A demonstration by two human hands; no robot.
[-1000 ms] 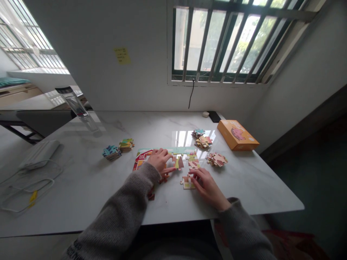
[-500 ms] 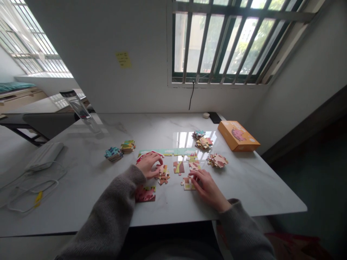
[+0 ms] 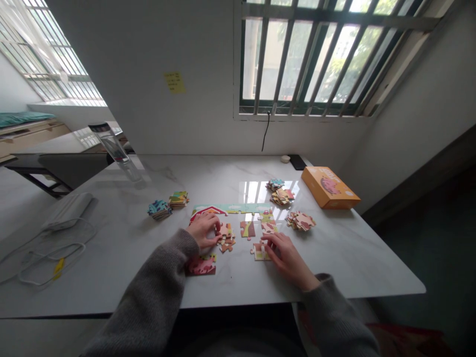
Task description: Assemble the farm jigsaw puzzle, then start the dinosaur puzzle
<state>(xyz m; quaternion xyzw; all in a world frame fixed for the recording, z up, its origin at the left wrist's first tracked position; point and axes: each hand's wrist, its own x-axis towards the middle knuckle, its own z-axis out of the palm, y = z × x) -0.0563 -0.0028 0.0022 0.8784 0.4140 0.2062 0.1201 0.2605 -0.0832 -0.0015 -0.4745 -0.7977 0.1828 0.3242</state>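
Note:
My left hand (image 3: 204, 229) is at a small pile of loose puzzle pieces (image 3: 226, 244), its thumb and bent fingers closed at the left edge of the top piece. Beneath that hand lies the partly joined puzzle, with a red barn (image 3: 212, 210) at its upper left and a pink piece (image 3: 202, 265) at its lower left. My right hand (image 3: 283, 255) rests with fingers apart, touching a pale puzzle piece (image 3: 259, 252) and partly covering it. A brown and green piece (image 3: 247, 229) lies between the hands, near the joined right column (image 3: 268, 227).
Stacks of pieces stand around: blue (image 3: 159, 209) and green (image 3: 179, 199) at left, yellow (image 3: 282, 197) and pink-brown (image 3: 300, 221) at right. An orange box (image 3: 329, 188), a black phone (image 3: 297, 162), a bottle (image 3: 113, 146) and a white cable (image 3: 70, 248) are also on the table.
The fingers of my left hand have curled down closer to the pile's edge. My right hand stays on its piece. The view has shifted slightly.

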